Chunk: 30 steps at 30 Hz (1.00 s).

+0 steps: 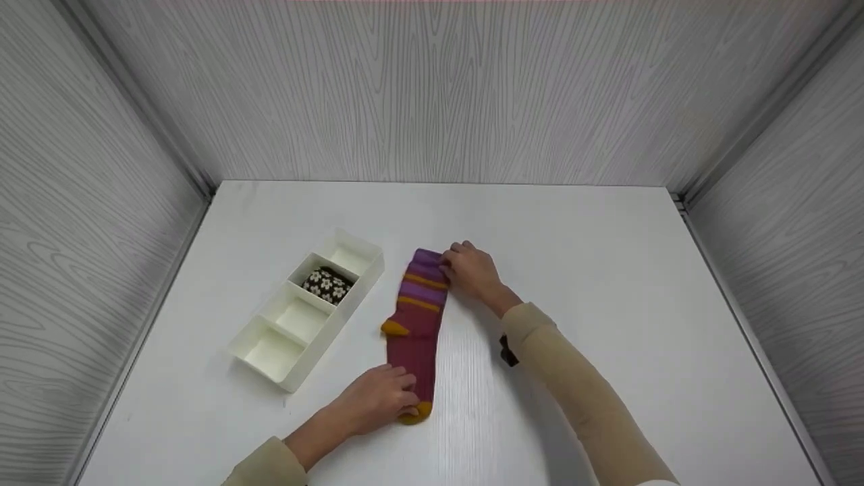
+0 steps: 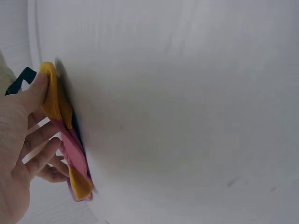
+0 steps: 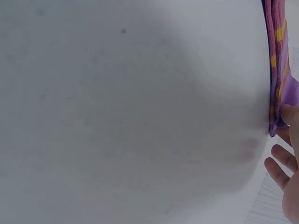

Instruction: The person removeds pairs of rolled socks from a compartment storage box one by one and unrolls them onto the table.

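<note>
A pair of maroon socks [image 1: 420, 317] lies lengthwise on the white table, one on top of the other. They have purple-and-yellow striped cuffs and mustard heels and toes. At the near end my left hand [image 1: 385, 398] holds the mustard toe [image 2: 55, 95], its thumb against the tip in the left wrist view. My right hand [image 1: 472, 270] pinches the right edge of the purple cuff [image 3: 290, 91] at the far end. Two stacked layers of knit show along the edge in the right wrist view.
Left of the socks stands a white divided box [image 1: 331, 331], set at a slant. A dark flower-patterned fabric bundle [image 1: 327, 285] sits in one compartment. Grey wood-grain panels [image 1: 432, 94] rise behind the table and at both sides.
</note>
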Motion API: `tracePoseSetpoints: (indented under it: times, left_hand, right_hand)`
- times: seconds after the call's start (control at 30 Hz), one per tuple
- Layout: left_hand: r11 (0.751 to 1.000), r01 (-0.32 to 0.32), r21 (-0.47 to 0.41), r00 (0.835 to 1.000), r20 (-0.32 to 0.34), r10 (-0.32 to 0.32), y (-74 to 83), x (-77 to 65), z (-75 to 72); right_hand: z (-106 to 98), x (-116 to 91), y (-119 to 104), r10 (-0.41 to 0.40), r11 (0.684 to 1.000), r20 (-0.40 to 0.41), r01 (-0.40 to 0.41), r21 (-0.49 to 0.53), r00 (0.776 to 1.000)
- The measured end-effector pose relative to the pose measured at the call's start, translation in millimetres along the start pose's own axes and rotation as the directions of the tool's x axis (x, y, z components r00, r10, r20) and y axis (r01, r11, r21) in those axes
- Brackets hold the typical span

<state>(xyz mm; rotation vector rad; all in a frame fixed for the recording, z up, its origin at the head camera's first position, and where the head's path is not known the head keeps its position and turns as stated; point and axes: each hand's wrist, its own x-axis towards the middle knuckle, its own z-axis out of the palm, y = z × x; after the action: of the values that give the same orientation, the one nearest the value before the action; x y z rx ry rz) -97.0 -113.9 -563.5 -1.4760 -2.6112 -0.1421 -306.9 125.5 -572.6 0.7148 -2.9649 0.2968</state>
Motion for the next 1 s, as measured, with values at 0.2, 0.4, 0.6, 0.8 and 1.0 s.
tracePoseSetpoints:
  times: [0.2,0.4,0.6,0.8,1.0]
  left_hand:
    - [0.999,-0.011,-0.038,0.999,-0.035,0.01,2.1,0.6,-5.6]
    - [0.999,-0.043,-0.026,0.996,-0.082,0.041,6.2,6.0,-12.4]
    - [0.999,-0.05,-0.006,0.996,-0.076,0.05,10.8,10.6,-14.6]
    - [0.998,-0.069,-0.001,0.993,-0.092,0.069,13.0,19.4,-11.0]
    - [0.994,-0.112,0.011,0.983,-0.148,0.112,15.9,33.2,-5.6]
  right_hand:
    - [-1,-2,2,-0.003,0.999,-0.062,0.005,0.039,0.998]
    - [-7,-2,2,-0.001,0.997,-0.124,0.011,0.079,0.992]
    - [-17,-2,2,0.003,0.995,-0.144,0.012,0.103,0.99]
    - [-23,-6,11,-0.014,0.995,-0.183,0.032,0.096,0.983]
    - [-27,-12,25,-0.022,0.996,-0.204,0.038,0.076,0.979]
